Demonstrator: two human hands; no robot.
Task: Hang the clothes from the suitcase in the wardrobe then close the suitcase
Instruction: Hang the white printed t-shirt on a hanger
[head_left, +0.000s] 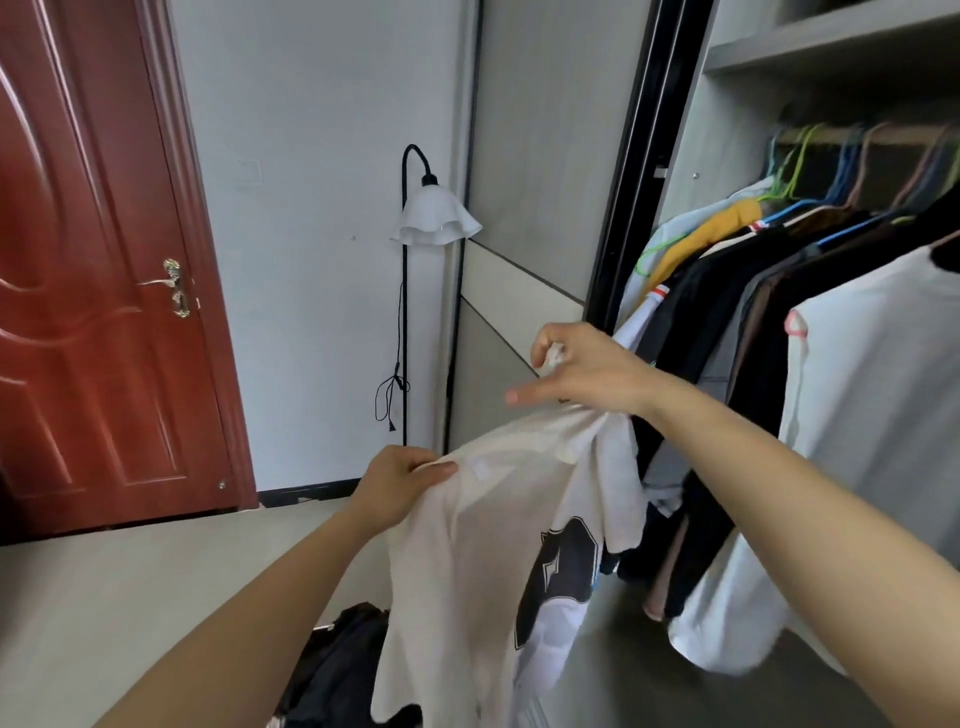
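I hold a white T-shirt (483, 561) with a black print up in front of me, just left of the open wardrobe (748, 62). My left hand (400, 483) pinches the fabric near the collar. My right hand (587, 369) grips a bunched fold of the same shirt higher up, its thumb sticking out to the left. The shirt hangs down between my arms. On the wardrobe rail (831, 136) several garments hang on coloured hangers. Dark clothes (337, 670) lie low at the bottom of the view; the suitcase itself is hidden.
A black floor lamp (434, 218) with a white shade stands against the wall beside the wardrobe's sliding door (524, 208). A red-brown room door (93, 270) is shut at the left. Pale floor lies between the door and me.
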